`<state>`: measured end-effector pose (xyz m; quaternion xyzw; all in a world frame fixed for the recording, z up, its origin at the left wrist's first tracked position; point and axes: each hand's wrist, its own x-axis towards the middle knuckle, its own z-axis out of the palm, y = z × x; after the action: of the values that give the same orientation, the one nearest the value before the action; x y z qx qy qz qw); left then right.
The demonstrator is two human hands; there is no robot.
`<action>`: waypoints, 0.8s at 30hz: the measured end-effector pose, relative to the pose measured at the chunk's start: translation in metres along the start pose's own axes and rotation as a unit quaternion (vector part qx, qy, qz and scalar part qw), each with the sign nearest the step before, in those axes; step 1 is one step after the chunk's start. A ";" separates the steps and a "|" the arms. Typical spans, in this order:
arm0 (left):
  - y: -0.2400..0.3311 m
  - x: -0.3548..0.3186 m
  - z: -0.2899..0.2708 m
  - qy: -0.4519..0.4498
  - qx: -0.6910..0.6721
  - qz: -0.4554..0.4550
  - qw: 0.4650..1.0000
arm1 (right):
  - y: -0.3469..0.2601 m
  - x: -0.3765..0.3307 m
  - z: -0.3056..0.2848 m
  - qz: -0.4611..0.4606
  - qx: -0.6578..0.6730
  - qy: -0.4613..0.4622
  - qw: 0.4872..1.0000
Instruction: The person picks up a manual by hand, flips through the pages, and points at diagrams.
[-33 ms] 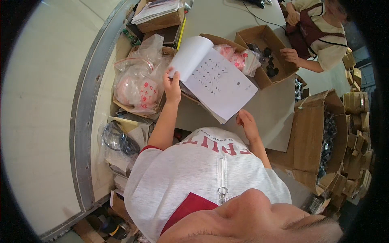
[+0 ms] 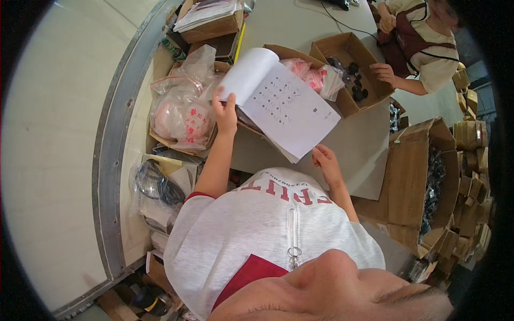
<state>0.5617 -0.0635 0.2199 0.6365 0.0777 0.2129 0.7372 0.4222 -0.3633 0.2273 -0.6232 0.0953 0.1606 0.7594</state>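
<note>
A white paper booklet with rows of small dark marks (image 2: 284,107) is held up between both hands, pinched at its upper edge by the left hand (image 2: 225,113) and gripped at its lower corner by the right hand (image 2: 325,162), above an open brown cardboard box (image 2: 300,56).

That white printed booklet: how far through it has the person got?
Done: the top page is curled back over the white printed booklet. In hand: the left hand holds that curled page, and the right hand steadies the lower corner. Left: several sheets lie beneath; how many is unclear.
</note>
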 end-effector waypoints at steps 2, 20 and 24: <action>0.014 0.004 -0.001 0.026 0.113 0.072 0.991 | 0.003 0.002 0.003 0.014 0.000 0.013 1.000; 0.053 -0.091 0.028 -0.482 0.286 0.281 0.779 | 0.007 0.007 0.017 0.034 0.050 0.090 0.994; 0.044 -0.093 0.029 -0.492 0.288 0.288 0.769 | 0.014 0.009 0.014 0.037 0.070 0.088 0.993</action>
<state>0.4797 -0.1242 0.2536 0.8294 -0.4249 0.0410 0.3604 0.4245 -0.3460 0.2145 -0.5760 0.1964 0.1259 0.7835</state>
